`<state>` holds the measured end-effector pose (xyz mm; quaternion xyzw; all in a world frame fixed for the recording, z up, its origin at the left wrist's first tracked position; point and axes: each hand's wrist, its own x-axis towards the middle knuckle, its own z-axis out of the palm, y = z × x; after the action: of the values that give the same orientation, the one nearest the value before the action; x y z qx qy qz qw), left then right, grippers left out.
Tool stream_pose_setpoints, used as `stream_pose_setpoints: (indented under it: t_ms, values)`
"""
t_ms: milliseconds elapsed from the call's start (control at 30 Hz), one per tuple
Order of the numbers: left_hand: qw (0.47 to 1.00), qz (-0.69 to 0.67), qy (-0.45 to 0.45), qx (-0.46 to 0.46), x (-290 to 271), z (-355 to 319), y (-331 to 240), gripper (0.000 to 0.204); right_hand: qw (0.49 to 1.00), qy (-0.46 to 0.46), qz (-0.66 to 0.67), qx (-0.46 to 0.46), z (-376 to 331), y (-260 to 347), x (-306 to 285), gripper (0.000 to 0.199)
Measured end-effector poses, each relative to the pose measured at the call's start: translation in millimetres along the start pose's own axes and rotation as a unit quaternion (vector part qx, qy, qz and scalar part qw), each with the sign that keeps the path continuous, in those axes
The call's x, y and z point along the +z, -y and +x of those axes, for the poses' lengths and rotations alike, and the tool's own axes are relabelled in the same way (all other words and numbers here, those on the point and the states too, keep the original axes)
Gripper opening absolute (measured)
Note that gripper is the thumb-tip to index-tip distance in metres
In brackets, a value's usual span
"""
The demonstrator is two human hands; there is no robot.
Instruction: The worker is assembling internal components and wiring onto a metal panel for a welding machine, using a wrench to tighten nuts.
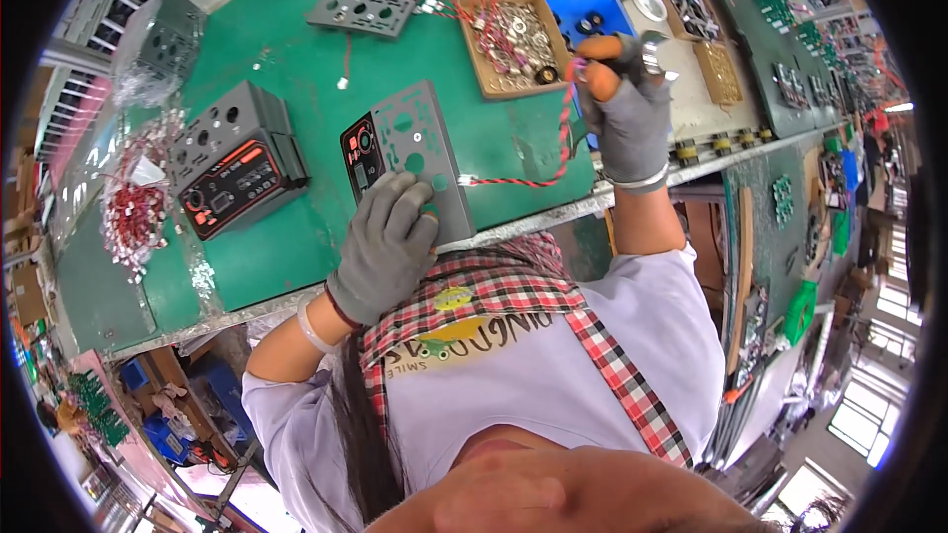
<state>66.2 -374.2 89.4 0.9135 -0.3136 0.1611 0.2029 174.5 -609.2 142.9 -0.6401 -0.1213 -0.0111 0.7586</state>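
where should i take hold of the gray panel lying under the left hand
On the gray panel, probably the upper stretch of its long right edge, coming from the right: it's straight and uncovered there, while the white connector sits lower along it and the left hand covers the near left part.

A red, black and white checked apron goes over a white short-sleeved T-shirt with dark lettering. Grey gloves cover the left hand, edged dark red at the cuff, and the right hand; a pale band rings each wrist.
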Motion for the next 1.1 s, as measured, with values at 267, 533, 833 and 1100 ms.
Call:
stream_pose_setpoints:
  t_ms: [267,533,833,1100]
  values:
    - [1.000,0.018,0.000,0.004,45,-18,2,0.021,0.981,0.036,-0.189,-0.004,-4,-41,8,0.015]
    - [1.000,0.018,-0.009,-0.010,50,-16,6,0.016,0.966,0.047,-0.254,-0.024,-7,-29,0,0.015]
    - [1.000,0.010,-0.019,-0.022,51,-17,9,0.019,0.924,0.087,-0.370,-0.022,-11,-33,-9,0.025]
    - [0.999,-0.007,0.008,-0.030,41,-10,6,0.017,0.839,0.236,-0.450,-0.194,-17,-45,27,0.029]
